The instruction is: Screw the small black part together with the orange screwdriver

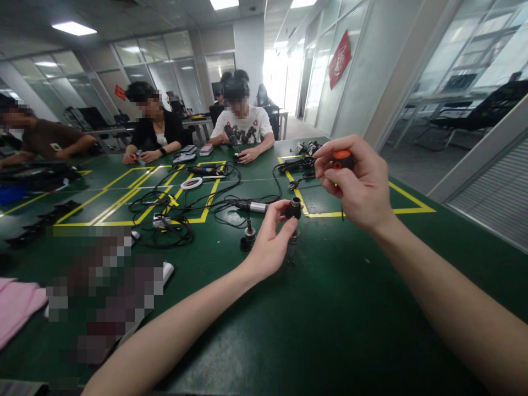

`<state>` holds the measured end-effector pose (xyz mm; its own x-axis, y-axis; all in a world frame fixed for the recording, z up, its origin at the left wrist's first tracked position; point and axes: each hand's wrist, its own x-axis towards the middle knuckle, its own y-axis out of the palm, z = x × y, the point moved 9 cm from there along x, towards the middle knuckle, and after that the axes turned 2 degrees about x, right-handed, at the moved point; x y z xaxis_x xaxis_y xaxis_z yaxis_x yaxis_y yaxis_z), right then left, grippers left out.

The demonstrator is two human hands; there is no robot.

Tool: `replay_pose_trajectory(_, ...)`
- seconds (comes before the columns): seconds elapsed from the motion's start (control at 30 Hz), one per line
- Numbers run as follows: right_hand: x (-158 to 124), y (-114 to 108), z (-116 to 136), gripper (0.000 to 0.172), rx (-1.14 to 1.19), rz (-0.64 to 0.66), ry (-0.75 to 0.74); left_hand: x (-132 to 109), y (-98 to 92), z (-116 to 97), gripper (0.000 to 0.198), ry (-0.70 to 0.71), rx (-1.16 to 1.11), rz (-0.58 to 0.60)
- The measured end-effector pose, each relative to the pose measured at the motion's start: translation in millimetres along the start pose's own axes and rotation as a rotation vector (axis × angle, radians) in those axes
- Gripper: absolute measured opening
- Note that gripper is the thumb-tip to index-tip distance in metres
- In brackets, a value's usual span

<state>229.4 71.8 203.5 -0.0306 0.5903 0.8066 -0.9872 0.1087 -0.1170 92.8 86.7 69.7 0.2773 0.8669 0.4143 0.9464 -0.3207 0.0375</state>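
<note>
My left hand (pixel 270 245) is closed around a small black cylindrical part with a metal collar (pixel 293 208), its open end facing up. My right hand (pixel 358 184), higher and further right, grips a screwdriver with an orange-and-black handle (pixel 342 159). A thin dark shaft shows below those fingers; its tip is apart from the black part. Just left of my left hand, a metal part with an upright spindle (pixel 249 231) stands on the green table beside a small black ring-like piece (pixel 245 244). Another metal piece (pixel 293 237) sits below the held part, partly hidden by my fingers.
On the green table (pixel 330 324) lie a silver-and-black power tool (pixel 253 207), tangled black cables (pixel 177 234), a white tape roll (pixel 192 183) and yellow tape lines (pixel 367 212). Two blurred flat objects and a pink cloth (pixel 18 308) lie left. Several people sit across the table.
</note>
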Motion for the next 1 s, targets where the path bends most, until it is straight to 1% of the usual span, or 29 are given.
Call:
replay_pose_trajectory(0.07, 0.3, -0.9, -0.1, 0.022, 0.015, -0.002, -0.009, 1.7, -2.1, -13.1, 0.028, 0.024, -0.021, -0.002)
replay_pose_trajectory(0.17, -0.1, 2.0, -1.9, 0.022, -0.011, 0.040, -0.005, 3.2, -7.2, -32.7, 0.028, 0.065, -0.021, -0.027)
replay_pose_trajectory(0.27, -1.1, 7.6, -0.8, 0.020, -0.057, 0.103, -0.023, 0.0, -11.1, -41.0, 0.031, 0.081, -0.008, -0.059)
replay_pose_trajectory(0.33, -1.5, 9.6, 1.1, 0.021, -0.093, 0.125, -0.044, -6.1, -13.1, -35.8, 0.032, 0.065, -0.005, -0.080)
replay_pose_trajectory(0.4, -1.5, 10.2, 2.5, 0.021, -0.130, 0.131, -0.065, -14.6, -15.9, -22.9, 0.031, 0.024, 0.002, -0.099)
replay_pose_trajectory(0.47, -1.3, 10.2, 2.5, 0.021, -0.162, 0.134, -0.076, -24.4, -24.3, -9.0, 0.028, -0.012, 0.045, -0.151)
replay_pose_trajectory(0.53, -1.1, 10.4, 1.6, 0.020, -0.190, 0.143, -0.080, -33.1, -35.1, 0.9, 0.026, -0.044, 0.156, -0.188)
replay_pose_trajectory(0.57, -1.1, 10.7, 1.0, 0.020, -0.201, 0.151, -0.081, -36.2, -38.5, 4.1, 0.024, -0.063, 0.235, -0.171)
replay_pose_trajectory(0.7, -2.0, 14.4, -1.0, 0.021, -0.223, 0.212, -0.074, -44.7, -35.5, 12.0, 0.025, -0.150, 0.570, 0.123)
replay_pose_trajectory(0.77, -2.6, 16.4, -1.8, 0.020, -0.233, 0.243, -0.064, -47.6, -39.7, 11.9, 0.026, -0.179, 0.752, 0.189)
replay_pose_trajectory(0.83, -2.8, 17.2, -2.6, 0.020, -0.247, 0.257, -0.051, -48.8, -38.5, 10.5, 0.023, -0.155, 0.955, 0.281)
replay_pose_trajectory(0.9, -3.0, 18.5, -3.7, 0.021, -0.256, 0.273, -0.039, -47.9, -37.2, 8.0, 0.022, -0.106, 1.105, 0.328)
replay_pose_trajectory(1.0, -4.2, 22.9, -6.2, 0.021, -0.261, 0.321, -0.028, -46.0, -33.0, 4.5, 0.022, -0.018, 1.216, 0.375)
